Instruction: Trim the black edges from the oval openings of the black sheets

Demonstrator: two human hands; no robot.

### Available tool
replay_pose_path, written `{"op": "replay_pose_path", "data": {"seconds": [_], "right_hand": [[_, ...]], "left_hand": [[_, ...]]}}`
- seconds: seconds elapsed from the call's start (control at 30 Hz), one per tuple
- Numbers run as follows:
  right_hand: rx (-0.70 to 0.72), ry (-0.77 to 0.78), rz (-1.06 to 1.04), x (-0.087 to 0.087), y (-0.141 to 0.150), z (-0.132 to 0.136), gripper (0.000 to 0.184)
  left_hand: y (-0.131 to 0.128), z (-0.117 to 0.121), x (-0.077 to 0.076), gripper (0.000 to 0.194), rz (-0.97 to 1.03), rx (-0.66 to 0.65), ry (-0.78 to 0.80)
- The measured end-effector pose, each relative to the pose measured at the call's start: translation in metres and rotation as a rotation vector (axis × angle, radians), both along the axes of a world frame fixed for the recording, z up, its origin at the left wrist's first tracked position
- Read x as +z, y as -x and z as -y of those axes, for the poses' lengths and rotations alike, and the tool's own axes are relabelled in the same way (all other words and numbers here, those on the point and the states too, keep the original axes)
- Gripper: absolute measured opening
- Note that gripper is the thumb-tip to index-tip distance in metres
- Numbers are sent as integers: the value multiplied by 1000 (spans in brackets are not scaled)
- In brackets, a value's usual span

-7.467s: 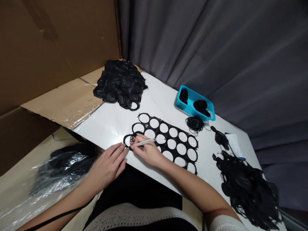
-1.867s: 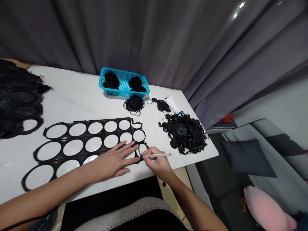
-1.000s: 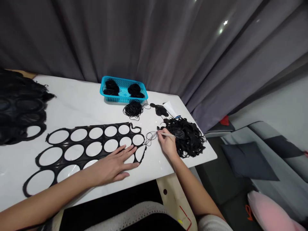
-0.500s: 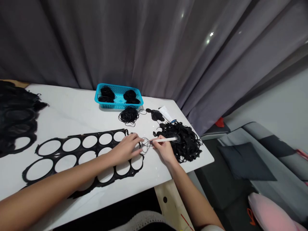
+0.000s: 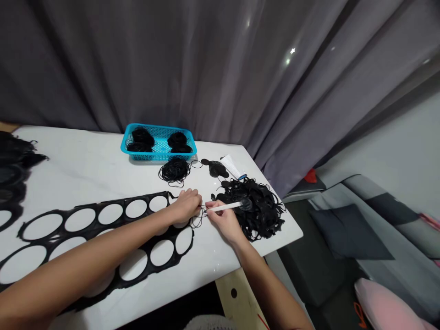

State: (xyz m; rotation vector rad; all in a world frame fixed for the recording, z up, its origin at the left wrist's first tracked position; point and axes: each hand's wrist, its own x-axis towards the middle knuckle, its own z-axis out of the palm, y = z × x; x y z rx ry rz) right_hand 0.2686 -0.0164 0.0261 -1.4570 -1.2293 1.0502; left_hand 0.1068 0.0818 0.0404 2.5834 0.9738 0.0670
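My right hand (image 5: 225, 223) is closed around a slim white pen-like tool (image 5: 225, 207), whose dark tip points left at a few thin black rings (image 5: 196, 222). Close by, my left hand (image 5: 186, 205) has its fingers curled down over the right end of a black sheet (image 5: 165, 239) with rows of large round holes. Its fingertips meet the thin rings, but what they pinch is hidden. A heap of black curly scraps (image 5: 259, 211) lies just beyond my right hand. Behind my left hand rests a tangled bundle of thin black rings (image 5: 174, 169).
At the back of the white table (image 5: 79, 160) stands a blue basket (image 5: 158, 156) holding several black bundles. Small black discs (image 5: 217, 168) and a white tube (image 5: 233, 167) lie near the scraps. More black sheets (image 5: 13, 174) are piled far left. A grey sofa (image 5: 337, 197) stands right.
The fingers of my left hand, spread before, have curled in toward the rings and the tool's tip. My right hand still grips the white tool. The whole view has shifted slightly.
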Motion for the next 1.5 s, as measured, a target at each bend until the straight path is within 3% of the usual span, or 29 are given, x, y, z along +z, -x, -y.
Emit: {"op": "replay_pose_path", "data": {"seconds": [0.2, 0.37, 0.47, 0.6, 0.73, 0.83, 0.97, 1.03, 1.1, 1.17, 1.23, 1.4, 1.5], "right_hand": [[97, 190, -436, 5, 3, -3, 35], [245, 292, -613, 10, 2, 2, 42], [279, 357, -732, 10, 2, 5, 42], [167, 355, -898, 6, 0, 10, 36], [84, 331, -1080, 0, -3, 20, 22], [-54, 199, -1160, 2, -13, 26, 16], [-242, 33, -1178, 14, -21, 25, 17], [-266, 53, -1137, 19, -13, 25, 20], [-207, 102, -1017, 19, 8, 26, 24], [-78, 140, -833, 16, 35, 31, 27], [79, 155, -620, 13, 61, 38, 27], [375, -4, -4, 10, 92, 57, 15], [437, -98, 174, 9, 93, 63, 14]], "left_hand": [[11, 10, 4, 12, 135, -10, 23], [14, 7, 7, 4, 241, -17, 68], [31, 15, 10, 17, 312, 13, 81], [77, 53, 1, 35, 365, 47, -17], [107, 93, -26, 74, 223, -43, -209], [109, 103, -39, 79, 149, -62, -272], [107, 99, -29, 79, 155, -79, -219], [113, 101, -19, 78, 190, -57, -190], [125, 110, -11, 63, 211, -23, -188], [139, 124, -8, 41, 209, -1, -205], [153, 141, -9, 31, 212, -8, -238], [173, 167, -24, 42, 207, -45, -287], [177, 169, -29, 47, 200, -50, -262]]}}
